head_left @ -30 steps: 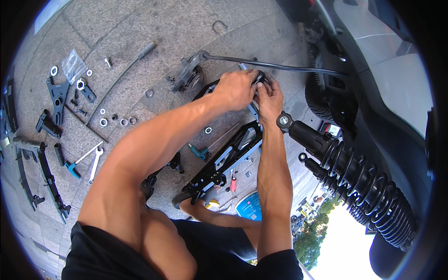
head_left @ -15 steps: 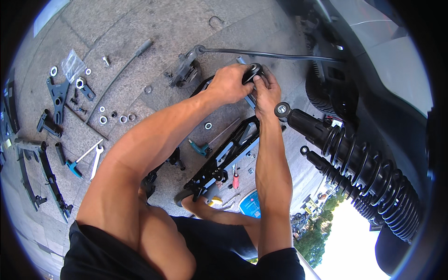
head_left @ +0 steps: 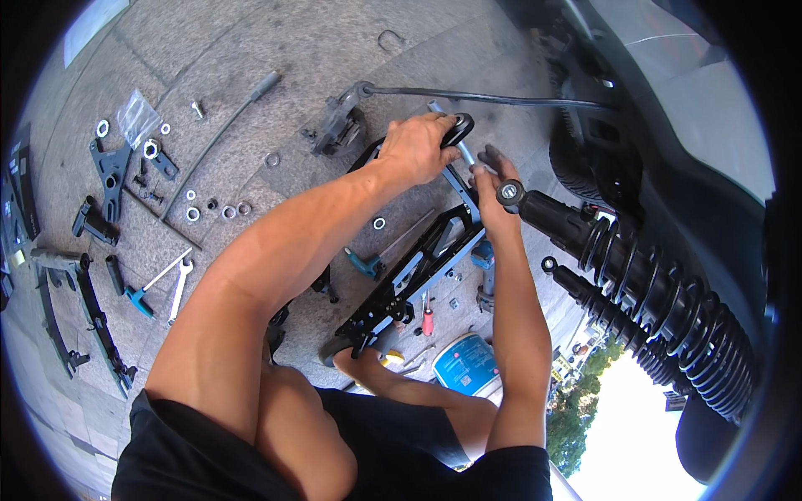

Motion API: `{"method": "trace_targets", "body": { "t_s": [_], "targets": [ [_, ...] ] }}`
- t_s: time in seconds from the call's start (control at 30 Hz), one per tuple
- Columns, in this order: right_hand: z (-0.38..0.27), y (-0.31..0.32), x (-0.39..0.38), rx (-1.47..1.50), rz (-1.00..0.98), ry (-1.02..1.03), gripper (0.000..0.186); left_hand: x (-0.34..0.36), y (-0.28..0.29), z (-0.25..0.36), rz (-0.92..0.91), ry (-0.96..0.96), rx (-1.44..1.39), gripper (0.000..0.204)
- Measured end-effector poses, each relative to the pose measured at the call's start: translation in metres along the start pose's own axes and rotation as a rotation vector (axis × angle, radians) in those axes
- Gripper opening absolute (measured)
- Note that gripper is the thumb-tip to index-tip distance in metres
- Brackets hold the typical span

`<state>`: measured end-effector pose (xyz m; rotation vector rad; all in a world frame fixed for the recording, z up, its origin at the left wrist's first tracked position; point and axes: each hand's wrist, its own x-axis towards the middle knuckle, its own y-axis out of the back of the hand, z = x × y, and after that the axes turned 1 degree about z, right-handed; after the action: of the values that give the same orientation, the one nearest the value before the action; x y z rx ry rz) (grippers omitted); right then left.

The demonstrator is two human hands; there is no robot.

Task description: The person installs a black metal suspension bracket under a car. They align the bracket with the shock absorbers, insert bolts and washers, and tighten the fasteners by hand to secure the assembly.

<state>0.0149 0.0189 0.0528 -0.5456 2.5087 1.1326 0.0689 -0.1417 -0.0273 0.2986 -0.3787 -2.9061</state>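
Observation:
My left hand (head_left: pixel 418 149) is closed around a black rounded part (head_left: pixel 459 129) with a ring-shaped end, which sticks out past the fingertips. Right of it, my right hand (head_left: pixel 496 190) is half open, fingers apart and tips darkened. Those fingers are close to a silver rod (head_left: pixel 467 154) that runs behind the left hand; whether they touch it I cannot tell. Below both hands lies a long black metal frame (head_left: pixel 409 271) with cut-outs. A mounted black shock absorber (head_left: pixel 555 224) has its eye end right beside my right wrist.
Tools and parts lie on the stone floor: T-handle wrenches (head_left: pixel 366 264), a spanner (head_left: pixel 180 290), washers (head_left: pixel 193 215), brackets (head_left: pixel 110 179), a red screwdriver (head_left: pixel 428 321). A blue bucket (head_left: pixel 465 365) stands by my right arm. A vehicle's dark body (head_left: pixel 693 150) borders the right.
My right hand has come off the black rounded part and moved right and down, its fingers opening. My left hand stays on that part. The silver rod is now more exposed.

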Motion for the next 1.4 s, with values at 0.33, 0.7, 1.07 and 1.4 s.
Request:
{"method": "trace_targets", "body": {
  "t_s": [0.33,0.7,1.07,1.4],
  "targets": [
    [0.106,0.039,-0.101,-0.235,0.169,-0.005,0.022,0.0,-0.003,0.014,0.018,0.071,0.169,0.043],
    [0.165,0.019,-0.09,0.162,0.35,-0.231,0.049,0.016,-0.022,0.019,0.104,0.032,0.481,0.039],
    [0.173,-0.006,-0.075,0.252,0.27,-0.044,0.065,0.027,-0.021,0.026,0.137,0.086,0.639,0.043],
    [0.166,0.012,-0.055,0.308,0.359,0.065,0.07,0.028,-0.017,0.032,0.057,0.247,0.331,0.041]
  ]
}}
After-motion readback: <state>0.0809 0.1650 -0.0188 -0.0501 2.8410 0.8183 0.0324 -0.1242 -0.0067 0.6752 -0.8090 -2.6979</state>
